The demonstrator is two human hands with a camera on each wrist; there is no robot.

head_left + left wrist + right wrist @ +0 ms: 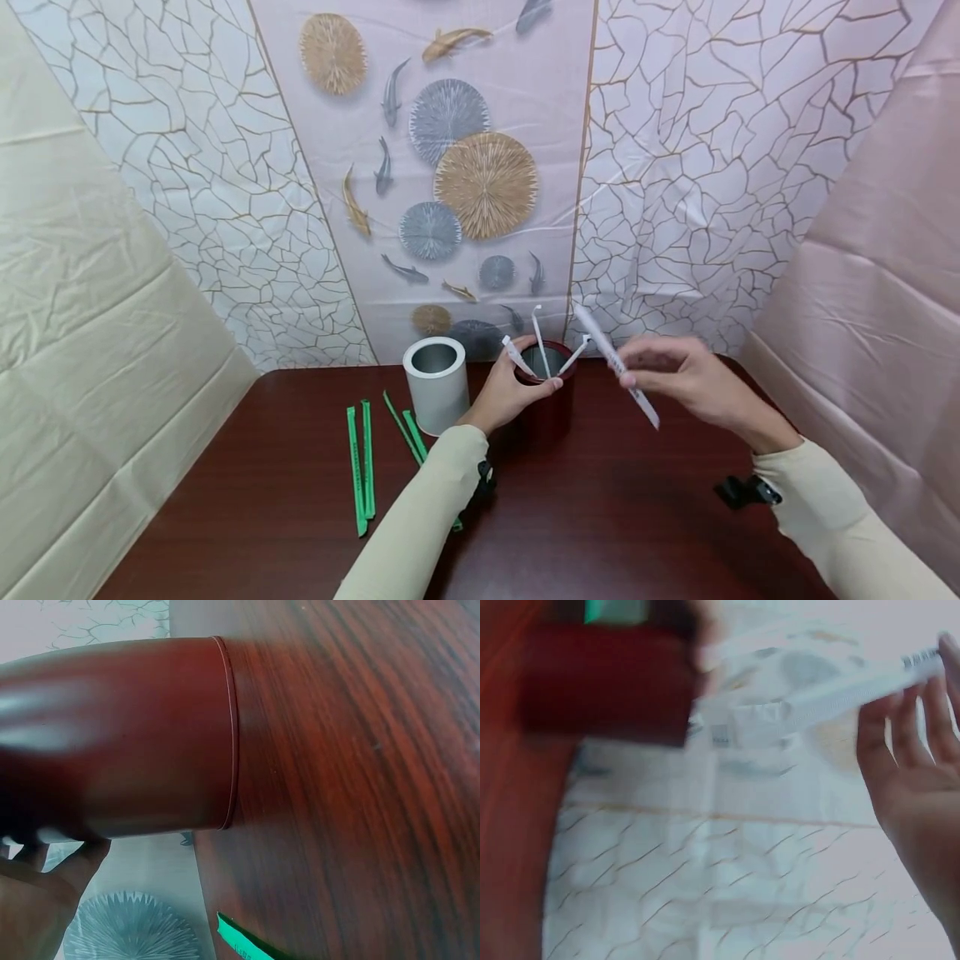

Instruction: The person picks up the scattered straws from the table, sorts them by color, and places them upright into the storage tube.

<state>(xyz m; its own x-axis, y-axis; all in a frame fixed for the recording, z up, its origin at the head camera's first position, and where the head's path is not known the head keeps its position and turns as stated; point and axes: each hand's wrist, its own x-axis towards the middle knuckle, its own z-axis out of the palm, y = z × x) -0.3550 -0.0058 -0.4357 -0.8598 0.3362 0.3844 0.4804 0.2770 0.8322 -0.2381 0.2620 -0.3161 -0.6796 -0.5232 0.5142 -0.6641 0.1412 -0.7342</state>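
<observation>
My left hand (504, 392) holds the dark red leather-like cylindrical holder (551, 412) at its rim, thumb over the near edge. Out of that holder lean white wrapped straws (541, 340), fanned in different directions. To the right of it, my right hand (678, 375) pinches another white wrapped straw (602, 344), tilted and apart from the holder. In the left wrist view the holder's smooth side (127, 735) stands on the table, and part of the left hand (37, 900) shows. The right wrist view is blurred, with the straw (847, 697) between thumb and fingers.
A white cylindrical holder (438, 396) stands just left of the red one. Several green wrapped straws (356, 471) lie on the dark wooden table (262, 483), some partly hidden by the left forearm. Patterned cloth (480, 275) hangs behind the table's back edge.
</observation>
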